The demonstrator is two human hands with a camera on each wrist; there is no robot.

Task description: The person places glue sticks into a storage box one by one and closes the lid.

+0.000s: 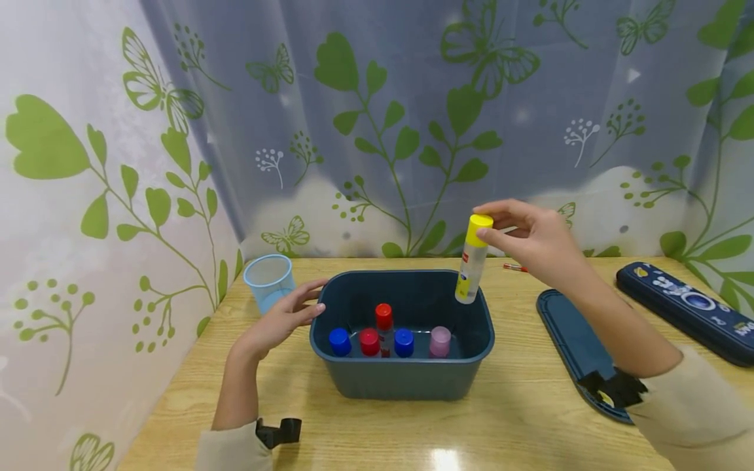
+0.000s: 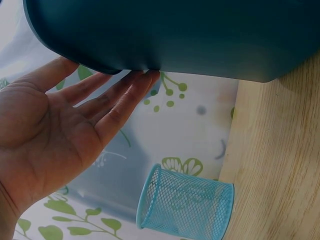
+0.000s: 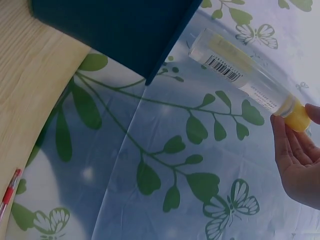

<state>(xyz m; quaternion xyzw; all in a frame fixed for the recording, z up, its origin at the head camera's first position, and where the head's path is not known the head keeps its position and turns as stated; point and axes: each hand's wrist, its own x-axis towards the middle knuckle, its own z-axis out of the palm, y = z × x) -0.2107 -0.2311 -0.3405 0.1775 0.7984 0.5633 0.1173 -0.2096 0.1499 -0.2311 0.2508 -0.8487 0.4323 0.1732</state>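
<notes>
A pale wood-grain table [image 1: 518, 386] fills the lower part of the head view, a patch of glare [image 1: 444, 459] on its near part. A blue-grey curtain [image 1: 389, 144] with green leaves and butterflies hangs behind the far edge; a paler patterned sheet [image 1: 106, 229] runs along the left edge. A light blue mesh cup [image 1: 275, 297] stands at the far left corner. A red pen [image 1: 515, 267] lies by the far edge, a dark pencil case [image 1: 686, 311] near the far right corner, and a dark lid [image 1: 580, 340] between that case and a deep box [image 1: 403, 379] in the middle. Inside the box are five capped bottles [image 1: 384, 337]: two blue, two red, one pink. The right hand [image 1: 538, 239] pinches the yellow cap of a clear bottle [image 1: 471, 265], tilted above the box's right end. The left hand [image 1: 284, 322] has fingers extended, clasping nothing, tips touching the box's left side.
</notes>
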